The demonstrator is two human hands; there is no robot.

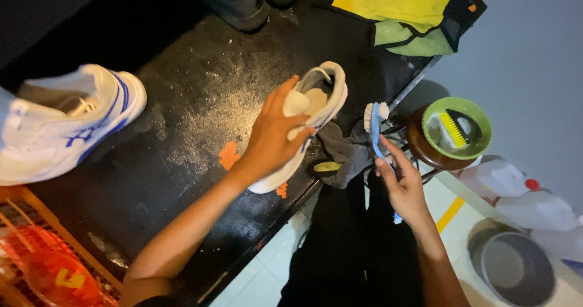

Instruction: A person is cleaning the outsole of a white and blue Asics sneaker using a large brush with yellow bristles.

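Black worktop [182, 131], scuffed with pale dust and orange flecks, fills most of the view, edged by pale tiled floor [267, 276] and a grey wall [534, 40]. On it the left hand [273, 138] grips a white shoe [310, 122], fingers wrapped around its side. The right hand [402, 184] is closed on a blue brush [375, 128] just beside it.

Two bare forearms, no sleeves, watch or rings visible. The left hand [270, 140] and right hand [404, 188] are ungloved. Below them, the person wears dark black trousers [346, 252].
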